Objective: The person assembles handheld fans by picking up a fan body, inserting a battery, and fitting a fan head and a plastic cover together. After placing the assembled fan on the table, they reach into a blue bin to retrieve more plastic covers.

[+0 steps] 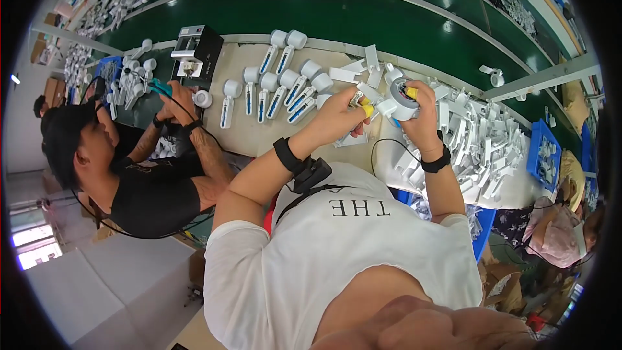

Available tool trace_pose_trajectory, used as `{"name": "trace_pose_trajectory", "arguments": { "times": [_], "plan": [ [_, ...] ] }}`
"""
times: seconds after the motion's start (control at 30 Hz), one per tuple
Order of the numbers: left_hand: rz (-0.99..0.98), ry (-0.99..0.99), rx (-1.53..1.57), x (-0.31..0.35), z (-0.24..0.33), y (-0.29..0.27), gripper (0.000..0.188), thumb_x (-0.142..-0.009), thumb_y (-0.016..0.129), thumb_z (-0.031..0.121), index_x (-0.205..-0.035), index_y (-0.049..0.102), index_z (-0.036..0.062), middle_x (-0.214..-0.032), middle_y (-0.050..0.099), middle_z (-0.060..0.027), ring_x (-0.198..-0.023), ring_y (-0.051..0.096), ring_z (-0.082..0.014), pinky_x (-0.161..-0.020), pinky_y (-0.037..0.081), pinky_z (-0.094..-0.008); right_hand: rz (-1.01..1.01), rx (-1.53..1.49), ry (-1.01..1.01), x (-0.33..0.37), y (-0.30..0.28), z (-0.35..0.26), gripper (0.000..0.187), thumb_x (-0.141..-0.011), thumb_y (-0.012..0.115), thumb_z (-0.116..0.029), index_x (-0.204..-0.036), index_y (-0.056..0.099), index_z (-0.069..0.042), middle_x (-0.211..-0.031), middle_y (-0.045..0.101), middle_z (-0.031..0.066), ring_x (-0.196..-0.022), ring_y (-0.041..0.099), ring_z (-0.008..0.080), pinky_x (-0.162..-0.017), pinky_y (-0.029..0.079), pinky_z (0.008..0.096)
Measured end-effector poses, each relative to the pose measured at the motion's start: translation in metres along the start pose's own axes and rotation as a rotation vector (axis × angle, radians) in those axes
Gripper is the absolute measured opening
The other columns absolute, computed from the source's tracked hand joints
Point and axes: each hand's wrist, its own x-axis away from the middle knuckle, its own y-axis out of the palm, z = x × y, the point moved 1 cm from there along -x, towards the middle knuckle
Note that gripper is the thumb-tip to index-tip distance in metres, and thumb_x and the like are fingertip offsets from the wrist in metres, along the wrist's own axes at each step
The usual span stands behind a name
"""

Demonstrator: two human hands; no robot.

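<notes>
Over the table, my right hand (422, 116) grips a white round-headed housing (403, 107) with a grey ring. Its short neck points toward my left hand (342, 116). The left fingers are pinched together beside that neck; a small part seems to sit between them, too small to name. Yellow covers wrap fingertips on both hands. Left of my hands, several white round-headed handheld devices (264, 94) with a blue stripe on the handle lie in rows. Loose white handle shells (371, 58) lie just beyond my hands.
A large heap of white plastic parts (479, 142) covers the table's right side, by a blue bin (543, 155). A black and silver bench machine (196, 52) stands at left. A co-worker in black (155, 188) sits close on my left, holding a teal tool. A green conveyor (363, 10) runs behind.
</notes>
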Motion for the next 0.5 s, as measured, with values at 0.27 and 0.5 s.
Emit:
{"name": "trace_pose_trajectory", "arguments": {
  "times": [0.27, 0.5],
  "plan": [
    [0.031, 0.106, -0.260, 0.009, -0.002, 0.002, 0.012, -0.078, 0.051, 0.008, -0.088, 0.048, 0.0007, -0.073, 0.058, -0.0062, -0.057, 0.055, -0.0094, -0.048, 0.043, -0.0217, -0.023, 0.092, -0.057, 0.011, -0.002, -0.006, 0.040, -0.058, 0.071, 0.002, -0.092, 0.051, -0.003, -0.107, 0.052, 0.0116, -0.104, 0.051, 0.0303, -0.083, 0.043, 0.0342],
    [0.066, 0.225, -0.440, 0.008, -0.010, 0.001, 0.028, -0.068, 0.057, 0.017, -0.086, 0.051, -0.0029, -0.067, 0.057, -0.0168, -0.054, 0.055, -0.0253, -0.052, 0.043, -0.0327, -0.114, 0.121, -0.057, 0.011, -0.013, -0.012, 0.051, -0.057, 0.072, 0.003, -0.101, 0.048, -0.006, -0.113, 0.050, 0.0135, -0.105, 0.051, 0.0312, -0.088, 0.042, 0.0347]
  ]
}}
